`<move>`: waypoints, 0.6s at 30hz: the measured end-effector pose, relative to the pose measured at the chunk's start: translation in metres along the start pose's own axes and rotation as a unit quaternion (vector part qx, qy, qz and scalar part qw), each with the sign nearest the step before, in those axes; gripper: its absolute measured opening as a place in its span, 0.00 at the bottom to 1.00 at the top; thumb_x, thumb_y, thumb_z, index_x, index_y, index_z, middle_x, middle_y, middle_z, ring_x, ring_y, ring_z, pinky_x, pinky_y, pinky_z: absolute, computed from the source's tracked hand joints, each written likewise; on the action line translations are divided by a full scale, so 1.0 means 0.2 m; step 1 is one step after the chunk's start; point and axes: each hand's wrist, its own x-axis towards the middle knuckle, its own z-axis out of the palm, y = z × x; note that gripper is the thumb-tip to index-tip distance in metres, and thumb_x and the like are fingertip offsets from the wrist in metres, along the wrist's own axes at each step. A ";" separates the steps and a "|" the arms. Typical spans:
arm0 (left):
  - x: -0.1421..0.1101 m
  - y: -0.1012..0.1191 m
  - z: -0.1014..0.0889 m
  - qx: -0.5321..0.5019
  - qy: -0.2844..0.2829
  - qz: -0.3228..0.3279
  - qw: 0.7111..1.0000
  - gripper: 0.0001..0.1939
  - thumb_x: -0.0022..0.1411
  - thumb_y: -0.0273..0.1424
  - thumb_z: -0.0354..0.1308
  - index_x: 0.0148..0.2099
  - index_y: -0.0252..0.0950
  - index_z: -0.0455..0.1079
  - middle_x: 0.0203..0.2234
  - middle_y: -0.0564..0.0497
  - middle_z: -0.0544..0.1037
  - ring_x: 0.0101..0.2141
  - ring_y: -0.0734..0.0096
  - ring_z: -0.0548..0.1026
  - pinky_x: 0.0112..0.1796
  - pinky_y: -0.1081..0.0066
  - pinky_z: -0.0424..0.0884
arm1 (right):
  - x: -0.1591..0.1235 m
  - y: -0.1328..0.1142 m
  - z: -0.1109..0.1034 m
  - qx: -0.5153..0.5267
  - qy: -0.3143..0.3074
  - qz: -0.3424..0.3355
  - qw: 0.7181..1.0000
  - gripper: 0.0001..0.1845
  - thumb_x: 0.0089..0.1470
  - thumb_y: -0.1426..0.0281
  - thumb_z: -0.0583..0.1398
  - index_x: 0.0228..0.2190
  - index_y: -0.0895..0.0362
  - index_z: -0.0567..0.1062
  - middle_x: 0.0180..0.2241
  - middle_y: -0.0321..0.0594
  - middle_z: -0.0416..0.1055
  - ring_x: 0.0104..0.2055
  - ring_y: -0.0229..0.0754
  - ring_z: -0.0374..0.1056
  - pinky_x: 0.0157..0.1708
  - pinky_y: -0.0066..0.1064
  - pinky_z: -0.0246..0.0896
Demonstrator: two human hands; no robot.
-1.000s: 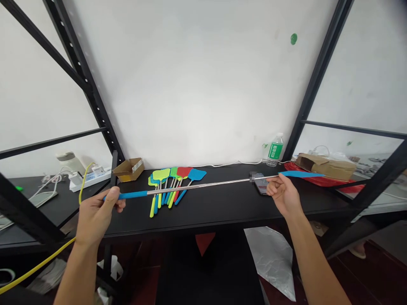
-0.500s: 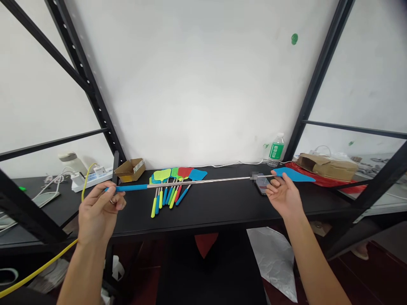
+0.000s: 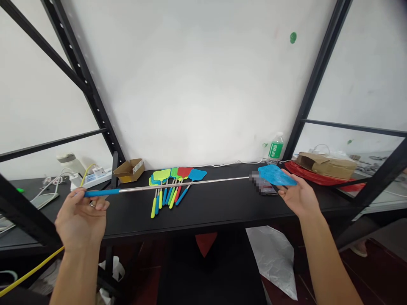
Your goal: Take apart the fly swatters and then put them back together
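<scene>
Here, a black shelf board [image 3: 216, 209] is running across a black metal rack [image 3: 92, 95] against a white wall [image 3: 197, 84], which is carrying a small green mark [image 3: 293, 37]

Lying on the board: a fan of short fly swatters [image 3: 171, 184] with green, red and blue heads and yellow and blue handles, sitting near the middle; a small open cardboard box [image 3: 129, 169] standing just left of them; a green-labelled water bottle [image 3: 275, 149] standing upright at the back; a white cable [image 3: 229, 163] trailing along the wall edge; a phone [image 3: 265, 186], partly blurred, lying flat near the right hand

To the right, a flattened cardboard box [image 3: 326, 166] is resting on a red tray [image 3: 318, 178]. To the left, a power strip [image 3: 92, 176] and a yellow cable [image 3: 34, 269] are showing beyond the rack post. Below the board, a crumpled grey sheet [image 3: 273, 258] is lying on the floor

Left hand [image 3: 81, 218]: fingers curling loosely, thumb and fingertips pinching the blue handle of an extended telescopic fly swatter [image 3: 190, 184]

Right hand [image 3: 299, 197]: palm open and turned up, fingers spread, supporting the blue mesh head of the same swatter from beneath

The swatter is being held level above the board, its steel rod spanning from hand to hand and passing over the fan of short swatters
</scene>
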 end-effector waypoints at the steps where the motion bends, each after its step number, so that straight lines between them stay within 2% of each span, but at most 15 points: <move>1: 0.00 0.00 0.00 -0.001 0.001 -0.001 1.000 0.06 0.52 0.25 0.58 0.33 0.37 0.65 0.20 0.57 0.66 0.19 0.76 0.61 0.23 0.75 0.59 | 0.00 -0.01 -0.01 -0.010 -0.016 0.009 1.000 0.10 0.53 0.66 0.63 0.39 0.51 0.76 0.42 0.37 0.77 0.33 0.39 0.72 0.21 0.25 0.64; 4: 0.00 0.00 0.00 0.002 0.005 -0.010 1.000 0.04 0.53 0.26 0.57 0.34 0.37 0.66 0.20 0.57 0.65 0.19 0.75 0.60 0.23 0.74 0.60 | -0.01 -0.02 -0.03 -0.045 -0.042 0.018 0.998 0.08 0.49 0.70 0.66 0.35 0.52 0.76 0.35 0.35 0.77 0.30 0.40 0.71 0.21 0.26 0.65; 9: -0.01 -0.01 0.00 0.003 0.028 -0.024 0.999 0.02 0.52 0.27 0.54 0.31 0.36 0.64 0.18 0.57 0.62 0.19 0.75 0.59 0.23 0.73 0.60 | -0.06 -0.06 -0.08 -0.114 -0.090 0.003 0.989 0.15 0.42 0.71 0.68 0.36 0.55 0.78 0.30 0.38 0.76 0.26 0.41 0.69 0.20 0.29 0.65; 13: -0.01 -0.03 0.03 0.004 0.029 -0.035 0.999 0.02 0.53 0.27 0.52 0.29 0.36 0.62 0.18 0.57 0.61 0.18 0.76 0.57 0.22 0.74 0.59 | -0.13 -0.09 -0.13 -0.151 -0.046 0.010 0.987 0.14 0.34 0.71 0.69 0.30 0.55 0.78 0.23 0.39 0.74 0.19 0.43 0.66 0.17 0.32 0.62; 15: -0.01 -0.04 0.03 0.011 0.030 -0.034 0.999 0.03 0.54 0.28 0.51 0.28 0.36 0.61 0.17 0.58 0.59 0.17 0.77 0.56 0.21 0.74 0.59 | -0.17 -0.10 -0.15 -0.133 -0.030 0.014 0.991 0.17 0.31 0.68 0.68 0.30 0.55 0.79 0.24 0.45 0.76 0.19 0.47 0.68 0.17 0.36 0.63; 18: 0.00 -0.04 0.03 0.044 0.057 -0.007 0.997 0.09 0.55 0.27 0.51 0.23 0.36 0.57 0.16 0.58 0.59 0.16 0.78 0.54 0.19 0.74 0.55 | -0.23 -0.14 -0.16 -0.109 -0.063 0.071 0.989 0.30 0.28 0.64 0.64 0.39 0.59 0.81 0.34 0.59 0.78 0.28 0.60 0.74 0.24 0.47 0.69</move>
